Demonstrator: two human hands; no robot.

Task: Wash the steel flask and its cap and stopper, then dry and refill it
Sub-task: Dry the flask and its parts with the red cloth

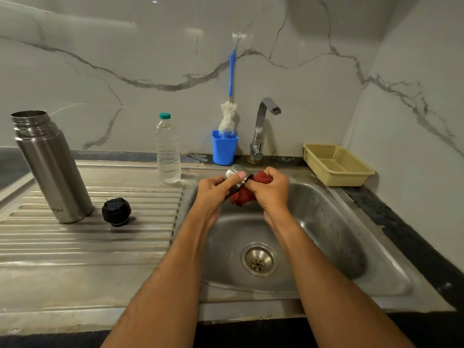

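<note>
lying tilted, cap (234, 172) in left hand (213, 190), mouth toward red cloth (251, 194)

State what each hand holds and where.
Left hand grips the round steel cap by its side wall; right hand pinches the crumpled red cloth against it.

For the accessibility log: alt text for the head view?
Over the sink, the left hand holds the steel cap while the right hand works a red cloth into it. Flask and black stopper stand on the drainboard.
</note>
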